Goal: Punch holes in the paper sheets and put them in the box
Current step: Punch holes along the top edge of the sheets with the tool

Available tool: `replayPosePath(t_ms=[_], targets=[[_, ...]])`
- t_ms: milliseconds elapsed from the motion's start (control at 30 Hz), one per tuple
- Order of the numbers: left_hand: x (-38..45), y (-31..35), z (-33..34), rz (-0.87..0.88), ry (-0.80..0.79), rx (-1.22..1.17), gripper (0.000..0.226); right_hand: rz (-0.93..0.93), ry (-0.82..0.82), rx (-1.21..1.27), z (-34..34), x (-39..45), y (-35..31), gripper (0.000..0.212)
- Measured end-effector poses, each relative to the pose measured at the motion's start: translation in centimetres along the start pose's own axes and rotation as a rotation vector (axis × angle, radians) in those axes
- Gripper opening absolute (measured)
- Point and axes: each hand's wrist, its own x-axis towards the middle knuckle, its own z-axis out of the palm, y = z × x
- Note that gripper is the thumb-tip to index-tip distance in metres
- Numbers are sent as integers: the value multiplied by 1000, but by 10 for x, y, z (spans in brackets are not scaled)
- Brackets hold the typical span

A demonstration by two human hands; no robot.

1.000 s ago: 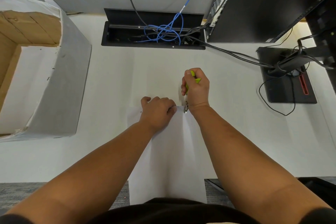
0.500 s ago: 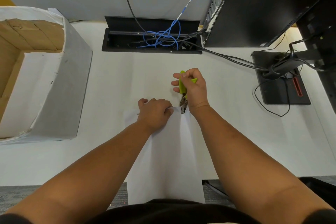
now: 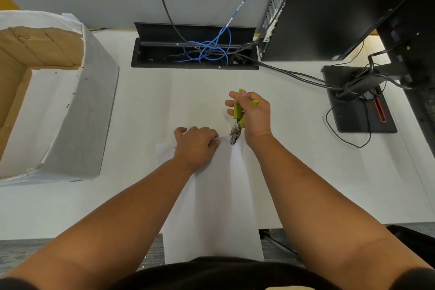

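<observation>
A white paper sheet (image 3: 219, 200) lies on the desk in front of me and hangs over the near edge. My left hand (image 3: 196, 145) pinches its far edge. My right hand (image 3: 253, 114) grips a hole punch (image 3: 237, 122) with green handles. The handles stand spread apart, and the metal jaw sits over the sheet's far edge just right of my left fingers. A small hole shows near the sheet's far left corner. The cardboard box (image 3: 77, 110), wrapped in white paper, stands open at the left of the desk.
A black cable tray (image 3: 160, 54) with blue and black cables is set into the desk at the back. A black computer case (image 3: 341, 7) and a monitor stand base (image 3: 348, 106) with trailing cables occupy the right side.
My right hand has loosened, so the green handles have spread from squeezed to apart. The punch jaw stays at the sheet's far edge. My left hand keeps its hold.
</observation>
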Motion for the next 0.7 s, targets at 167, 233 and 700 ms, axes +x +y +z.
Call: replayPosePath(t_ms=[167, 233, 700], targets=[[-2, -3, -2, -8, 12, 12, 25, -12, 33, -76, -2, 1, 0, 19], [-2, -6, -2, -18, 9, 4, 25, -10, 44, -116, -4, 4, 1, 21], [-2, -12, -7, -30, 36, -3, 25, -129, 76, -975, -27, 10, 37, 13]])
